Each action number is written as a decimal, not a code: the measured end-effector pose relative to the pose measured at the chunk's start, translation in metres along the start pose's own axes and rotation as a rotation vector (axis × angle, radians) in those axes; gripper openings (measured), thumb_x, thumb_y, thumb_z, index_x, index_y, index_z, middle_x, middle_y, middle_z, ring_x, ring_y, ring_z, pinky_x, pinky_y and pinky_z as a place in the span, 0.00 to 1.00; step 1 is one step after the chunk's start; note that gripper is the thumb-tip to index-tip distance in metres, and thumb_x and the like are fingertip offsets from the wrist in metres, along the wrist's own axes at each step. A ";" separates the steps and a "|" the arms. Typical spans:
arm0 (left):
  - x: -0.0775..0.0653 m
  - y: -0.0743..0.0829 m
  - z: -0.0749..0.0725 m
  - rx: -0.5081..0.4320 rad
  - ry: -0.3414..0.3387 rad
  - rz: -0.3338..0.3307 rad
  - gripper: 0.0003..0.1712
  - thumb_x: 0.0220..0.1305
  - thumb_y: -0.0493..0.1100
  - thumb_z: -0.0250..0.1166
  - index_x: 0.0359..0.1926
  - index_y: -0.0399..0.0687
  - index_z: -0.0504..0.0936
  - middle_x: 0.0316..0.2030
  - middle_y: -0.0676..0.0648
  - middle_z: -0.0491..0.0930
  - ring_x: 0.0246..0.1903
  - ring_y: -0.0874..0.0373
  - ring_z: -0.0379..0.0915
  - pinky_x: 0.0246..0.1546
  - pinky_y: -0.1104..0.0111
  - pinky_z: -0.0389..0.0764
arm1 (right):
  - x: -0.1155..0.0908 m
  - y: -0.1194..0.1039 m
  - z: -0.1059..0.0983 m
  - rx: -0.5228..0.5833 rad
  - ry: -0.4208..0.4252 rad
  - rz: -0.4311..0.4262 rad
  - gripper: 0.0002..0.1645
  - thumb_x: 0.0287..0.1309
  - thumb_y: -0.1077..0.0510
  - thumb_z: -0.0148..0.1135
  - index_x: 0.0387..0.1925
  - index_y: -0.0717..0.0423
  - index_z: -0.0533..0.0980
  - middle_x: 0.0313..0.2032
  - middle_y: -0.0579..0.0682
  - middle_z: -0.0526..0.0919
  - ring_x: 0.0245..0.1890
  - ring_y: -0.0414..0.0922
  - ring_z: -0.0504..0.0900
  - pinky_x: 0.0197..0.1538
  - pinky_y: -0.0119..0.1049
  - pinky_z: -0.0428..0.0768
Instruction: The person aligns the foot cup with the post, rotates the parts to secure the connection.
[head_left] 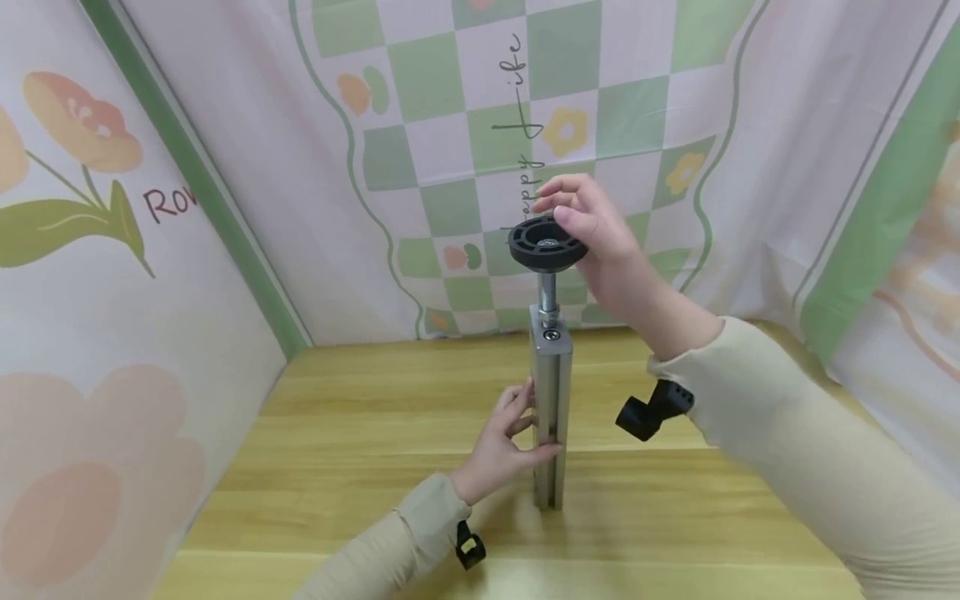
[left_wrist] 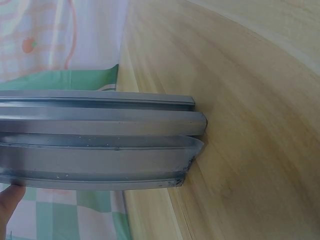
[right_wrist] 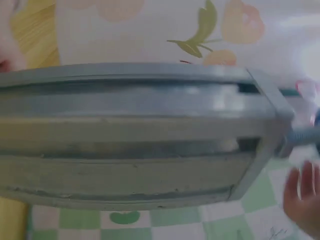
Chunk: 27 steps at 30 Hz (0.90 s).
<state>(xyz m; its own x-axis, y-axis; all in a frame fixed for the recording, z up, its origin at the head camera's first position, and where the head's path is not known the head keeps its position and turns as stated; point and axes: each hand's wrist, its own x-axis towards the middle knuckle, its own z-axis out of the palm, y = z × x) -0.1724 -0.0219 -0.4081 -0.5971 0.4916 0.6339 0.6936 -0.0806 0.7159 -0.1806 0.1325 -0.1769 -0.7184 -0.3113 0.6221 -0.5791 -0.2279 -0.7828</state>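
Observation:
An aluminium profile (head_left: 551, 392) stands upright on the wooden table, with long grooves down its sides. Its cut lower end meets the wood in the left wrist view. On its top a metal end plate (head_left: 561, 343) carries a threaded bolt (head_left: 548, 292) with a nut at its base. The bolt ends in a round black levelling foot (head_left: 545, 261). My left hand (head_left: 495, 450) grips the profile low down, thumb across the near face. At the foot's right rim, my right hand (head_left: 600, 233) has loosely bent fingers, with the thumb at the edge; its fingers blur in the right wrist view.
The wooden table (head_left: 360, 417) spreads around the profile. Printed curtains (head_left: 420, 75) hang behind it and on both sides. Black camera mounts sit under the left cuff (head_left: 470, 546) and right cuff (head_left: 652, 408).

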 end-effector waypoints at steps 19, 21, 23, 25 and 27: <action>0.001 -0.002 0.000 -0.012 0.011 0.005 0.65 0.49 0.24 0.69 0.71 0.79 0.42 0.55 0.34 0.61 0.55 0.59 0.62 0.53 0.63 0.79 | 0.011 0.024 -0.023 0.823 -0.550 0.201 0.22 0.57 0.60 0.51 0.54 0.60 0.69 0.54 0.58 0.72 0.54 0.50 0.71 0.64 0.42 0.67; 0.000 -0.001 0.000 -0.011 0.014 0.001 0.65 0.49 0.24 0.69 0.71 0.80 0.42 0.55 0.34 0.61 0.54 0.60 0.62 0.53 0.63 0.79 | 0.009 0.026 -0.025 0.784 -0.531 0.176 0.20 0.59 0.58 0.52 0.53 0.59 0.69 0.55 0.57 0.71 0.55 0.48 0.70 0.65 0.41 0.67; 0.000 0.000 0.000 -0.005 0.015 -0.003 0.65 0.49 0.25 0.69 0.71 0.81 0.42 0.54 0.34 0.61 0.54 0.59 0.62 0.54 0.63 0.79 | 0.007 0.028 -0.026 0.747 -0.511 0.139 0.20 0.61 0.57 0.53 0.54 0.58 0.68 0.56 0.56 0.71 0.56 0.47 0.70 0.65 0.41 0.67; 0.000 0.001 0.000 0.001 0.015 -0.007 0.65 0.49 0.25 0.69 0.71 0.81 0.42 0.54 0.34 0.62 0.54 0.59 0.62 0.54 0.64 0.78 | 0.004 0.029 -0.026 0.691 -0.481 0.096 0.19 0.63 0.55 0.53 0.54 0.57 0.68 0.56 0.55 0.71 0.56 0.47 0.70 0.64 0.40 0.68; 0.000 0.001 0.000 -0.002 0.015 -0.008 0.64 0.50 0.26 0.69 0.70 0.81 0.41 0.54 0.34 0.62 0.54 0.58 0.62 0.54 0.63 0.78 | 0.001 0.028 -0.025 0.613 -0.431 0.056 0.18 0.63 0.54 0.54 0.52 0.56 0.70 0.56 0.55 0.71 0.57 0.47 0.70 0.62 0.39 0.70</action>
<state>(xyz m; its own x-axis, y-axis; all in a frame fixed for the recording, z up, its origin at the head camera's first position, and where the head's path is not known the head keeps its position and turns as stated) -0.1716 -0.0220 -0.4070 -0.6085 0.4797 0.6322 0.6878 -0.0786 0.7217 -0.2069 0.1490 -0.1975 -0.4529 -0.6423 0.6183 -0.1370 -0.6352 -0.7601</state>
